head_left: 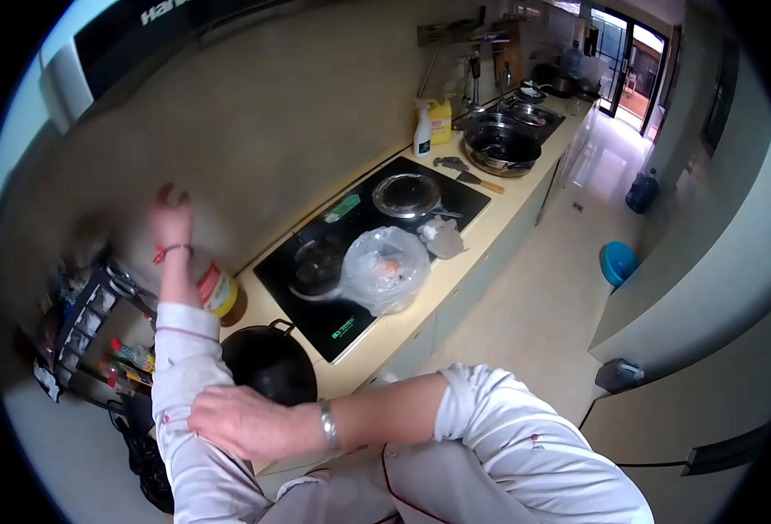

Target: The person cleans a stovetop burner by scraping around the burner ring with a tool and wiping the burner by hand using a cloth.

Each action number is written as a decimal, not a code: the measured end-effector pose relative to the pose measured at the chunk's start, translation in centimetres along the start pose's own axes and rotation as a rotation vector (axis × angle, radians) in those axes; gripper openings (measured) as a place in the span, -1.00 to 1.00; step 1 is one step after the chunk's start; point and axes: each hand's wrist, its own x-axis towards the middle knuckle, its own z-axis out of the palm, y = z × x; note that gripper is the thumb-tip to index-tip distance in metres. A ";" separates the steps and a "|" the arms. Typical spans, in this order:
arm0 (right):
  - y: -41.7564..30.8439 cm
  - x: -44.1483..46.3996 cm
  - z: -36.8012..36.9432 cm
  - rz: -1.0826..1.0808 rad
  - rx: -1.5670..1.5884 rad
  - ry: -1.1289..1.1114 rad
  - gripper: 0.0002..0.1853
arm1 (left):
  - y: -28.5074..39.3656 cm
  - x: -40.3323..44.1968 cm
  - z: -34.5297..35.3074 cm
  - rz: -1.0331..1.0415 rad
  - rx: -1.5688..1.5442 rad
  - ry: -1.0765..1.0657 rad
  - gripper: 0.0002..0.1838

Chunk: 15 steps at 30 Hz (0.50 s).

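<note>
My left arm reaches out toward the wall, and my left hand (171, 223) is raised with its fingers apart and nothing visible in them. A red string bracelet circles that wrist. Across my body, my right hand (245, 424) pinches the white sleeve (189, 375) of my left arm near the elbow. On the right wrist sits a silver bangle (328, 426). Beneath the arms, a black wok (272, 362) stands on the counter, partly hidden. A jar with a yellow and red label (219, 297) is beside the left forearm.
A black cooktop (337, 327) bears a clear plastic bag (385, 271), a pan lid (405, 195) and a green packet (343, 208). Beyond are a spatula (481, 182), a spray bottle (423, 131) and a large pot (501, 147). A blue basin (618, 262) is on the floor. A rack (88, 323) stands left.
</note>
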 end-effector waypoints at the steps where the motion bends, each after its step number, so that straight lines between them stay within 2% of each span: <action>1: -0.1 0.1 -1.7 0.065 0.076 0.007 -0.90 | 1.1 0.5 1.5 0.005 -0.004 0.004 -0.61; 3: -1.8 -0.1 -4.9 0.353 0.530 -0.036 -0.90 | 2.4 1.2 4.8 -0.100 0.054 -0.057 -0.65; 5: -3.2 -0.9 -8.2 0.548 0.918 -0.258 -0.87 | 3.0 2.1 8.1 -0.112 0.067 -0.070 -0.65; 7: -6.5 -2.3 -10.7 0.428 0.820 -0.534 -0.84 | 3.4 2.6 10.2 -0.131 0.096 -0.103 -0.65; 10: -9.9 -4.5 -13.8 0.381 0.689 -0.478 -0.85 | 4.5 3.4 12.5 -0.135 0.123 -0.146 -0.64; 13: -6.9 -5.2 -16.0 0.408 0.790 -0.569 -0.81 | 5.2 4.0 14.9 -0.128 0.153 -0.192 -0.63; 14: -5.9 -5.3 -16.8 0.413 0.743 -0.531 -0.83 | 5.5 4.2 15.5 -0.124 0.161 -0.203 -0.63; 15: -4.7 -5.4 -17.7 0.407 0.728 -0.386 -0.84 | 5.8 4.3 16.3 -0.118 0.171 -0.215 -0.63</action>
